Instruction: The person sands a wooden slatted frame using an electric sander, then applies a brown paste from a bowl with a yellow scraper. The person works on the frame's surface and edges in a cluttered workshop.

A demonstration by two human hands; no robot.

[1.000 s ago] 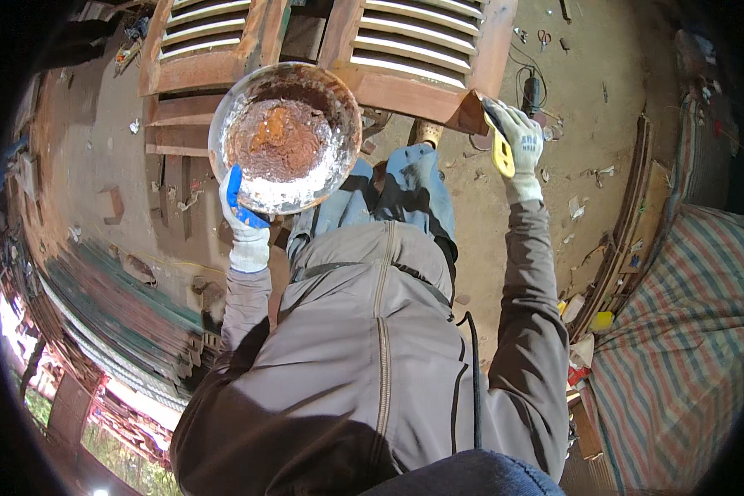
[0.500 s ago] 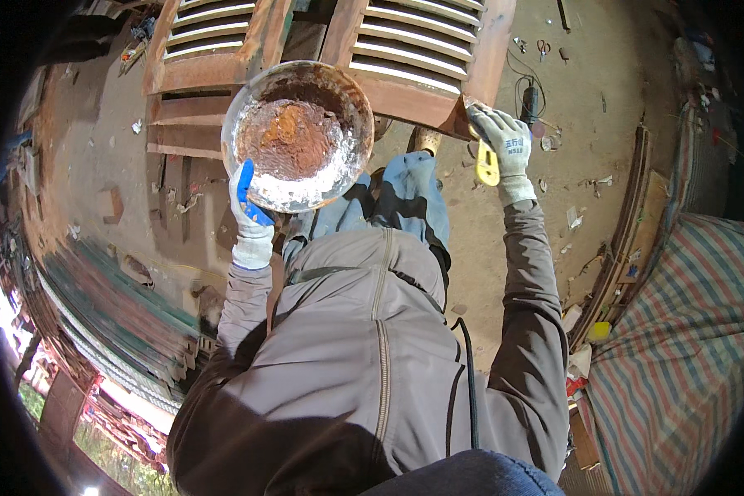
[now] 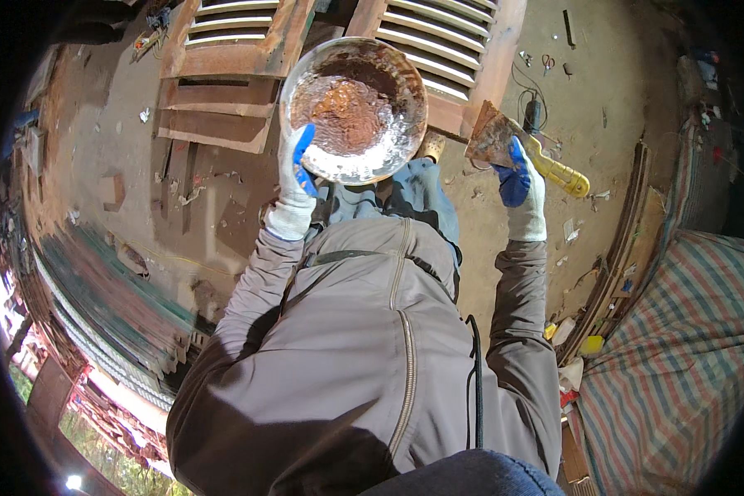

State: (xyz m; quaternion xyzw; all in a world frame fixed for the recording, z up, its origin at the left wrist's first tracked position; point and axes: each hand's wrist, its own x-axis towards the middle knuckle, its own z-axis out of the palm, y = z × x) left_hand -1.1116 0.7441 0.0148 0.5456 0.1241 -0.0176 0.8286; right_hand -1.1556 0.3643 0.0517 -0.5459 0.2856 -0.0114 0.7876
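Observation:
My left hand (image 3: 296,186), in a white and blue work glove, grips the near left rim of a round metal bowl (image 3: 412,124). Reddish-brown paste (image 3: 343,116) lies in the bowl, with whitish smears along its near wall. My right hand (image 3: 521,186), gloved the same way, is closed on a putty knife (image 3: 498,139) with a wide, stained blade and a yellow handle. The blade points to the upper left, apart from the bowl. Just beyond both hands lies a wooden louvred shutter (image 3: 446,112), partly hidden by the bowl.
A second louvred shutter (image 3: 227,59) lies at the far left. On the floor at the right are scissors (image 3: 548,62) and a dark corded tool (image 3: 533,112). Long boards (image 3: 120,289) are stacked at the left; a striped tarp (image 3: 670,364) covers something at the right.
My right hand has drawn back from the shutter's corner and turned, so the putty knife's blade now shows. The bowl in my left hand has shifted right and slightly farther away.

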